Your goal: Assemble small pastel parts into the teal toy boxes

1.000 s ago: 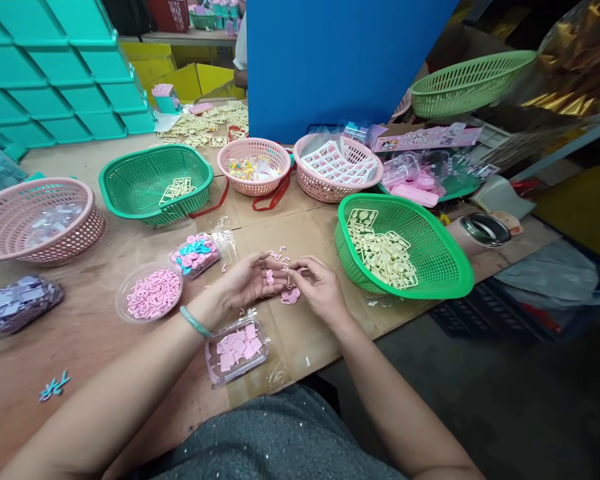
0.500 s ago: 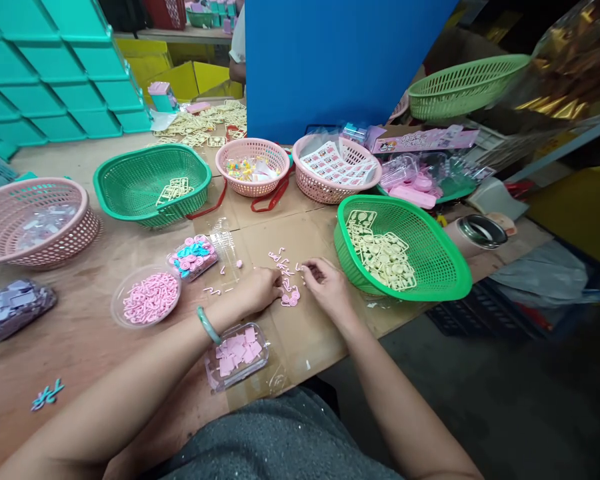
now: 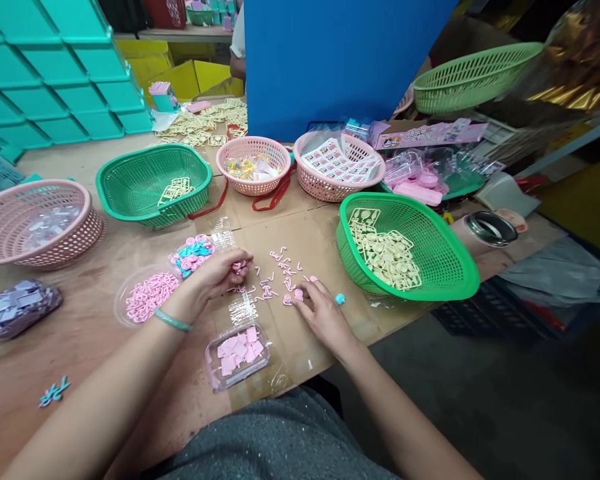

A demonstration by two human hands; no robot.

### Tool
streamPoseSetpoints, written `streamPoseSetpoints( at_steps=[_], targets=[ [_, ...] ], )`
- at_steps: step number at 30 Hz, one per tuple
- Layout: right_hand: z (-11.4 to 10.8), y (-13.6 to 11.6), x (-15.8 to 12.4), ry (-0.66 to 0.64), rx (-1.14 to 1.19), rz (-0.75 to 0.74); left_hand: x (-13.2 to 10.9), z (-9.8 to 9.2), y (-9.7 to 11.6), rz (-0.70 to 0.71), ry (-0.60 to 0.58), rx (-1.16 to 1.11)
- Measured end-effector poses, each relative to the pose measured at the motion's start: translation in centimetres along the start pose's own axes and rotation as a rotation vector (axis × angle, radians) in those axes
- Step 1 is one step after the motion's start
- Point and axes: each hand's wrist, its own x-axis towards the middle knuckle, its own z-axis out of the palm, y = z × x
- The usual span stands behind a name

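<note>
Small pink pieces (image 3: 241,267) are grasped in the curled fingers (image 3: 237,256) of the left hand (image 3: 221,275), which is raised over the tabletop (image 3: 100,353), just beside the box (image 3: 194,257) of pink and blue swirls. A pale green bracelet (image 3: 173,320) is worn on the left wrist. The right hand (image 3: 324,315) is lowered over the cardboard (image 3: 310,230), its fingers bent beside the pink round pieces (image 3: 299,294); whether any of these is gripped cannot be told. Between the hands, pink hook-shaped pieces (image 3: 266,292) are scattered, some lying below the left hand and others in a loose trail reaching away from the right hand. A small blue piece (image 3: 340,299) is seen on the cardboard, to the right of the right hand.

More pink hooks are heaped in a round clear tub (image 3: 119,303) to the left of the left forearm, by which its edge is partly covered. Flat pink pieces (image 3: 237,350) are held in a clear tray (image 3: 213,363) nearer the body. To the right, cream-coloured frames (image 3: 387,260) are piled in one side of a bright green basket (image 3: 443,257). Behind, a pink basket (image 3: 254,185) of small colourful pieces is placed beside another pink basket (image 3: 325,186), in which printed sheets (image 3: 337,162) are laid.
</note>
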Motion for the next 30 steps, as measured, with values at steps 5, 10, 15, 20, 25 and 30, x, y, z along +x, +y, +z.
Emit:
streamPoseSetpoints(
  at_steps=[5,10,15,20,25,30],
  targets=[
    [-0.6,0.4,0.3,0.000,0.050,-0.007,-1.3,-0.4,1.4,0.188,0.124,0.367],
    [-0.6,-0.2,2.0,0.078,0.616,0.246,-4.0,-0.4,0.8,0.049,-0.007,-0.125],
    [1.7,-5.7,6.6,0.005,1.095,0.287,-5.0,1.2,-2.5,-0.042,0.084,-0.586],
    [5.1,-11.7,8.8,-0.039,0.568,-0.239,-4.9,1.4,-3.6,0.094,0.155,-0.790],
    [7.5,-9.3,11.7,-0.111,0.089,-0.359,-5.4,-0.8,-4.2,0.077,0.278,-0.806],
    [9.0,-5.7,13.0,-0.290,-0.100,-0.494,-6.7,-1.6,-5.2,0.055,0.287,-0.848]
  ],
)
